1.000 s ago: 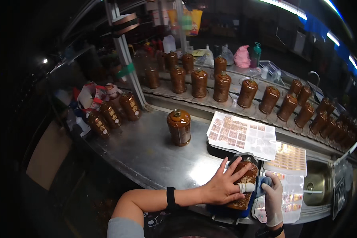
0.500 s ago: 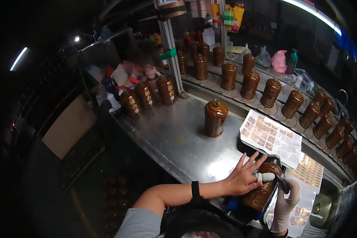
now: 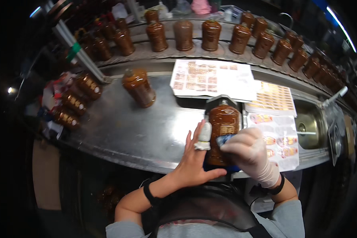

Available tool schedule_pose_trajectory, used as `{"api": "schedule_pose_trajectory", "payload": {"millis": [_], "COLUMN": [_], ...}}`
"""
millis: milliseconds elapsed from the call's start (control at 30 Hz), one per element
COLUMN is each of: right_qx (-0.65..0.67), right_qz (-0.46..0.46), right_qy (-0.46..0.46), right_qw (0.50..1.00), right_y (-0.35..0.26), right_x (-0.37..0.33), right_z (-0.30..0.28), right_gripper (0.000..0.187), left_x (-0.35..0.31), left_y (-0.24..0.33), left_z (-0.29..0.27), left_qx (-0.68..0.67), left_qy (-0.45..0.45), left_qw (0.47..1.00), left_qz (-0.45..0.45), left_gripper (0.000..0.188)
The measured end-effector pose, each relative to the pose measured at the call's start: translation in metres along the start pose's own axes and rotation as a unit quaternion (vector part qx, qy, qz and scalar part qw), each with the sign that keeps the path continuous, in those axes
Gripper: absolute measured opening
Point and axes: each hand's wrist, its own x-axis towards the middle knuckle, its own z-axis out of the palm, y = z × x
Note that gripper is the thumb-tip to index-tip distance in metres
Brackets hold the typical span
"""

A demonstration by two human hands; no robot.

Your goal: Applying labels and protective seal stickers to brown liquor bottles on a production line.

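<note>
A brown glazed bottle [image 3: 224, 119] with a raised gold label lies in a dark cradle [image 3: 210, 104] in front of me. My left hand [image 3: 192, 160] is bare, its fingers spread along the bottle's left side; one finger wears a white wrap [image 3: 204, 134]. My right hand [image 3: 248, 150], in a white glove, is closed over the bottle's right side just below the label. From its fingers pokes a small blue-and-white thing [image 3: 223, 139], pressed to the bottle; its kind I cannot make out.
Another brown bottle [image 3: 139, 88] stands on the metal table [image 3: 119, 131], with labelled ones [image 3: 73, 102] at the left. Sticker sheets [image 3: 234, 81] lie behind and right of the cradle. A curved conveyor [image 3: 170, 48] carries several bottles. A sink [image 3: 310, 125] is at right.
The view has swung right and down. My left hand has gone from across the bottle to its left side. My right hand has moved from the bottle's upper end to below the label.
</note>
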Motion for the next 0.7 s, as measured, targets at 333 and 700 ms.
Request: {"api": "schedule_pose_trajectory", "payload": {"millis": [333, 700], "right_qx": [0.215, 0.069], "right_qz": [0.172, 0.563], "right_qy": [-0.029, 0.130], "right_qw": [0.961, 0.813], "right_y": [-0.003, 0.144], "right_x": [-0.025, -0.100], "right_z": [-0.018, -0.054], "right_gripper": [0.030, 0.028], "left_x": [0.017, 0.006], "left_y": [0.020, 0.005], "left_z": [0.017, 0.016], "left_qx": [0.100, 0.027], "left_qy": [0.055, -0.003], "left_qw": [0.990, 0.999], "left_qz": [0.087, -0.033], "left_gripper": [0.112, 0.120]}}
